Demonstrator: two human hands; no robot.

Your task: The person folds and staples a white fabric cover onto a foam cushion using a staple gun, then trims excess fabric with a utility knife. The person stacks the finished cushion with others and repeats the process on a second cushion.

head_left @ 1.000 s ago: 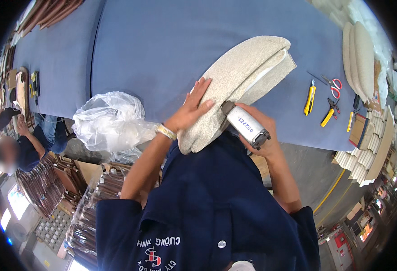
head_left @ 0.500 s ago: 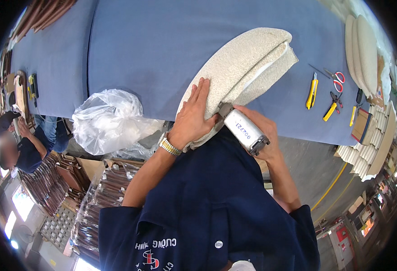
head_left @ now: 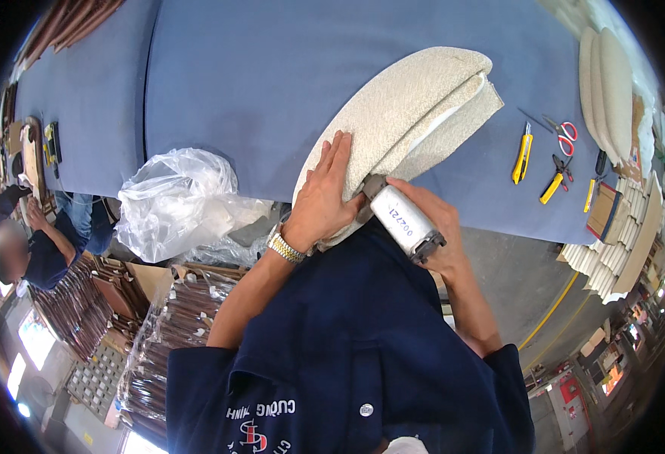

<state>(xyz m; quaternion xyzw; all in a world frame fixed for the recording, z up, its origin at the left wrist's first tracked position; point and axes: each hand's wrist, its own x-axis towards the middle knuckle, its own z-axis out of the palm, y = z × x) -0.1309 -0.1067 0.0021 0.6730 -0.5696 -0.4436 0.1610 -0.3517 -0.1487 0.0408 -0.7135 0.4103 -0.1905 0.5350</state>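
A curved beige fabric-covered cushion panel [head_left: 374, 98] lies at the table's near edge, close to my body. Along its right side the loose fabric is folded back, and a strip of white lining [head_left: 453, 113] shows. My left hand [head_left: 323, 189] rests on the panel with fingers stretched out flat and thumb toward the folded edge. In my right hand [head_left: 442, 227] is a silver staple gun [head_left: 404, 218], fingers wrapped round it. Its dark nose meets the fabric edge just beside my left thumb. The exact contact point is hidden under the tool.
On the blue table [head_left: 272, 83], a yellow utility knife [head_left: 523, 155], red-handled scissors [head_left: 567, 136] and yellow-handled pliers [head_left: 554, 185] lie to the right. More beige panels [head_left: 608, 91] stack beyond. A clear plastic bag [head_left: 177, 200] sits left. A co-worker [head_left: 45, 234] is at far left.
The staple gun has shifted slightly left and toward me along the fabric edge, my right hand moving with it. My left hand stays on the panel.
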